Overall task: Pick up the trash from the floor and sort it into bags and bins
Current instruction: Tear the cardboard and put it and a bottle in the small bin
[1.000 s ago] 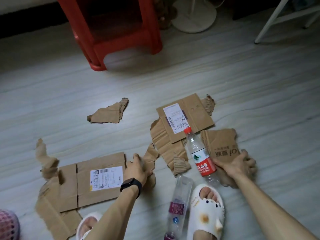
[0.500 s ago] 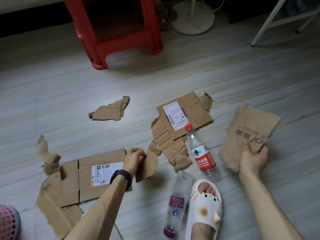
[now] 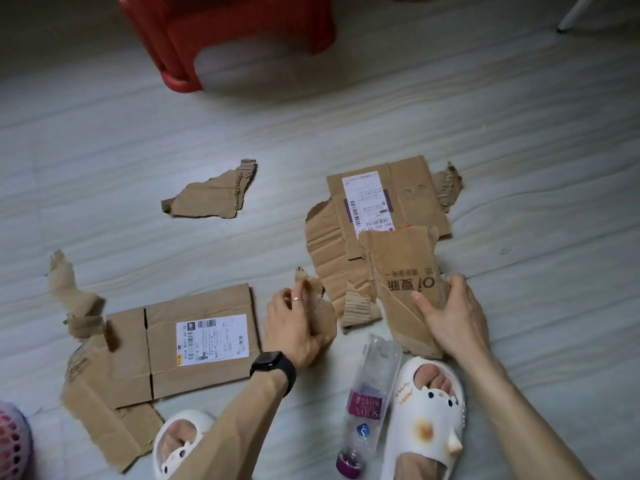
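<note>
Torn brown cardboard lies across the pale floor. My left hand grips a small torn cardboard scrap. My right hand holds a printed cardboard piece with dark characters, held over the labelled cardboard sheet. The red-labelled bottle seen earlier is hidden behind that piece. A large flat cardboard with a white label lies left of my left hand. A small torn piece lies further back. A clear soda bottle with a purple cap lies between my feet.
A red plastic stool stands at the back. My feet in white slippers are at the bottom edge. A pink mesh basket shows at the lower left corner. A white furniture leg is at the upper right.
My right hand brought the printed cardboard piece back left, over the labelled sheet and the red-labelled bottle. My left hand lifted the small scrap slightly. The camera moved closer to the floor.
</note>
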A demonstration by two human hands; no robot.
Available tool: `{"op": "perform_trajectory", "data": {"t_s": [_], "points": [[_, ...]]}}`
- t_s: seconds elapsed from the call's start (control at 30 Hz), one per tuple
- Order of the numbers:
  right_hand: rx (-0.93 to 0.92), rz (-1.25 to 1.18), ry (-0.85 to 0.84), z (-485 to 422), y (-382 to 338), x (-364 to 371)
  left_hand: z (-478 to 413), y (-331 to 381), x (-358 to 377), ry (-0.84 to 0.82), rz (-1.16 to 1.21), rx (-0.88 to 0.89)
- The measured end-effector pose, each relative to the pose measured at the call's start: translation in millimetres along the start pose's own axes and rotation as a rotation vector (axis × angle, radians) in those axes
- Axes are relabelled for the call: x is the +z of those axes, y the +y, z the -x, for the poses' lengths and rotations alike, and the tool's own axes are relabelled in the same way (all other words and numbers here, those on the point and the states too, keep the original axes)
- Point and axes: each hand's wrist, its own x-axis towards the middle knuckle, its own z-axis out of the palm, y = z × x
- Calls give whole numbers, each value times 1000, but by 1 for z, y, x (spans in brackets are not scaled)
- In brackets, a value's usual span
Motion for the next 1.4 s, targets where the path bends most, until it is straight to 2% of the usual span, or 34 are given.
{"op": "perform_trajectory", "data": {"t_s": [0.07,0.17,0.33,0.43,0.57,0.67,0.83,0.9,1.07,1.17,1.4], "points": [[-7,42,-1,-6,-8,5,-13,-1,8,34,139,-90],[11,21,44,-11,-21,6,-18,8,8,74,168,-147],[109,139,-129,-30,-29,-5,-25,42,-4,110,441,-638],[144,182,-213,-40,-33,-16,-29,53,-7,134,593,-757],[126,238,-179,-20,-47,-37,-20,37,-26,110,667,-768],[27,248,-90,22,-67,-62,7,26,-72,103,476,-686],[-152,343,-170,125,-133,-127,100,23,-181,65,238,-559],[-227,372,-189,172,-171,-164,147,27,-236,63,207,-573],[-334,387,-275,265,-277,-263,257,54,-378,118,411,-600],[-400,337,-258,319,-353,-330,325,57,-472,201,511,-567],[-596,197,-182,415,-520,-423,431,28,-664,533,743,-513]]}}
